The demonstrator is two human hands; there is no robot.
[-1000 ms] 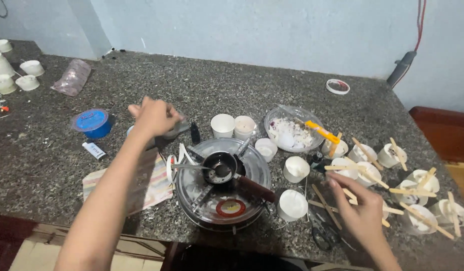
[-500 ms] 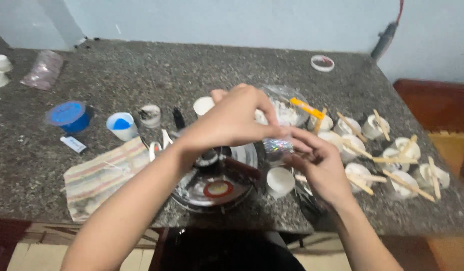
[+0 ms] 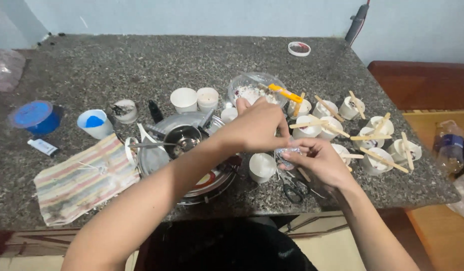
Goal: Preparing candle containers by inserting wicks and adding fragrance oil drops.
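Observation:
My left hand (image 3: 256,126) and my right hand (image 3: 316,159) meet above the counter's front edge, both pinching a small shiny glittery container (image 3: 288,151) between their fingertips. Most of that container is hidden by my fingers. Just below it stands a white cup (image 3: 262,166) filled with white wax. Black-handled scissors (image 3: 293,188) lie under my right hand. To the left sits a round metal burner (image 3: 156,159) with a small dark pot (image 3: 184,137) on it.
Several white cups with wooden sticks (image 3: 377,145) crowd the right side. A clear bowl (image 3: 247,84) with white flakes and an orange-handled tool is behind my hands. A striped cloth (image 3: 81,178), blue cup (image 3: 94,123) and blue tub (image 3: 34,116) lie left. A plastic bottle (image 3: 448,148) stands off the counter's right.
My left hand came from the far left over to my right hand, bringing the shiny container. Both hands now hold it lower and nearer the front edge. The view shifted rightward.

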